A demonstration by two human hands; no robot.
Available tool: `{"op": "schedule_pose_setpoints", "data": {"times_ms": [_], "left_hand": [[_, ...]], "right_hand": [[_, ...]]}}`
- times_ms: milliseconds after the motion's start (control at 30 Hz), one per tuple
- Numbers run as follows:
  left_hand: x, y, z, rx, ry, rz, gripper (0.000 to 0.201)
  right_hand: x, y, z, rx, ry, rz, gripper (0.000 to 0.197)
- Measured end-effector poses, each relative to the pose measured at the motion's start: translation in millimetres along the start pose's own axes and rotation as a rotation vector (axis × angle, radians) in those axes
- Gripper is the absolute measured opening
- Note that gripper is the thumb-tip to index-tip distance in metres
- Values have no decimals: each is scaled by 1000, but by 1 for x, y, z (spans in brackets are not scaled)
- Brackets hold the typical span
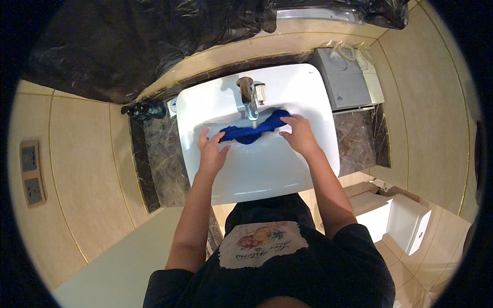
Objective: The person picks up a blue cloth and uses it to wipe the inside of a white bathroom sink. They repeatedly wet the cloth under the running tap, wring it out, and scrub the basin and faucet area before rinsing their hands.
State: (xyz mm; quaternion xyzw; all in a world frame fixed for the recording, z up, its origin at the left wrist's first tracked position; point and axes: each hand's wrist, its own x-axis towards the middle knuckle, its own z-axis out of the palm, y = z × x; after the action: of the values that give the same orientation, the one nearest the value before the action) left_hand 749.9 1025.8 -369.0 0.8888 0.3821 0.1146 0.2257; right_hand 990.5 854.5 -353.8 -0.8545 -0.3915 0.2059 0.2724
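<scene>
Left hand (212,151): resting inside the basin, fingers spread apart, thumb and fingertips touching the left end of the blue cloth; pressing rather than clamping, as far as visible.
Right hand (299,134): lying on the right end of the same cloth, fingers loosely apart and pointing toward the tap, palm down, not closing around it.
Blue cloth (254,129): lying bunched and wet in the upper part of the basin, stretching between both hands, sitting directly below the spout.
Tap (248,97): standing at the back middle of the basin, running a thin stream of water onto the cloth.
Sink (267,174): holding the cloth and both hands; white, squarish, with shallow water spreading around the cloth; lower half of the bowl lying bare.
Sink edges: front rim sitting just above the dark shirt; left and right rims bordering the dark marble counter (159,154).
Grey box (345,82): sitting on the counter just right of the sink's back corner, well apart from the right hand.
Dark bottle (144,110): lying at the back left of the counter, apart from the left hand.
Black plastic sheet (154,41): hanging over the wall behind the sink.
Toilet (405,223): standing low to the right, below counter level.
</scene>
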Motion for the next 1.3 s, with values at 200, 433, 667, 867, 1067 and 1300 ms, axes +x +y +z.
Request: {"op": "schedule_pose_setpoints", "data": {"times_ms": [200, 433, 667, 867, 1067, 1300], "left_hand": [[15, -54, 96, -51, -1, -97, 51], [37, -24, 119, -1022, -410, -792, 49], [37, -25, 104, -1862, -668, -990, 40], [38, 12, 115, -2015, -770, -700, 29], [41, 34, 131, -1720, -524, -716, 24], [26, 11, 146, -1585, -244, -644, 29]], "right_hand": [[33, 46, 75, -94, 7, 222, 56], [35, -4, 180, 125, -48, 374, 49], [-20, -70, 151, 736, 103, 39, 30], [-44, -80, 108, 288, 210, -192, 21], [-26, -56, 113, 225, 355, -212, 19], [-6, -44, 128, 166, 424, -142, 25]]}}
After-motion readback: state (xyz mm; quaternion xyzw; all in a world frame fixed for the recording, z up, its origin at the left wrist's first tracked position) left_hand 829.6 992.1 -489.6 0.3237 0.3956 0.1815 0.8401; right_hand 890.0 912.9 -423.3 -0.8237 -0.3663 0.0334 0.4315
